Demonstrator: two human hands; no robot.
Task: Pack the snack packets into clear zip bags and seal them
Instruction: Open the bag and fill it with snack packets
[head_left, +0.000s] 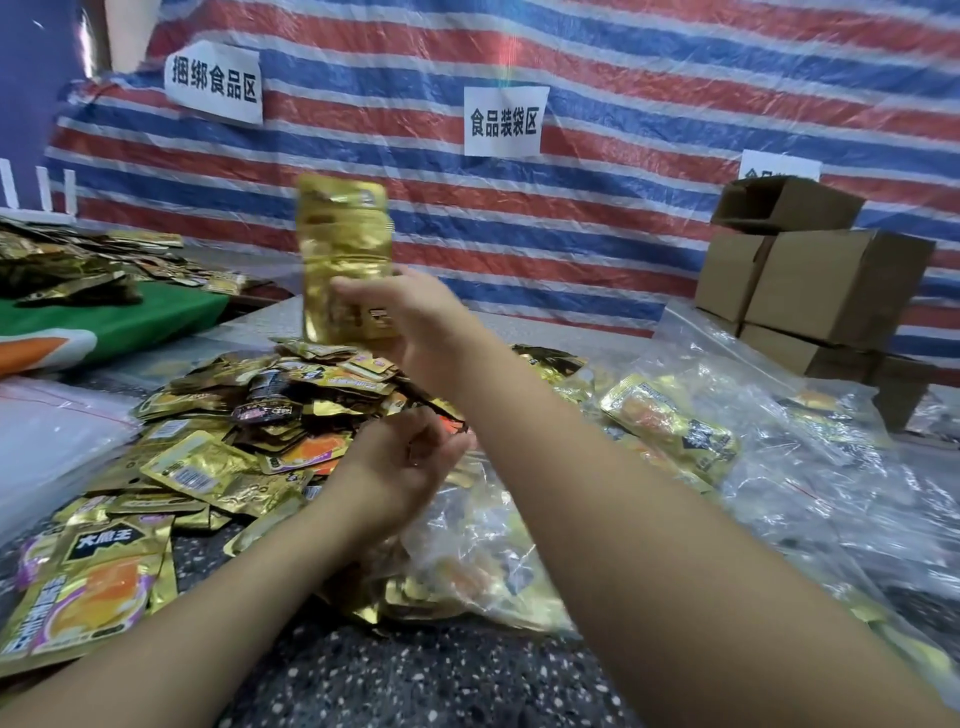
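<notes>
My right hand (410, 325) is raised above the table and grips a stack of gold snack packets (343, 249) upright by its lower end. Below it, my left hand (402, 467) hovers palm up with loosely curled fingers, at the mouth of a clear zip bag (467, 545) that holds several packets. A heap of loose gold, orange and black snack packets (249, 426) covers the speckled table (415, 680) to the left of both hands. One large gold and orange packet (88, 582) lies at the near left.
Filled clear zip bags (727, 441) pile up on the right. Cardboard boxes (815, 280) are stacked at the back right. A striped tarp (571, 218) with white paper signs hangs behind. Flat empty bags (47, 441) lie at left, near a green cloth (130, 322) with more packets.
</notes>
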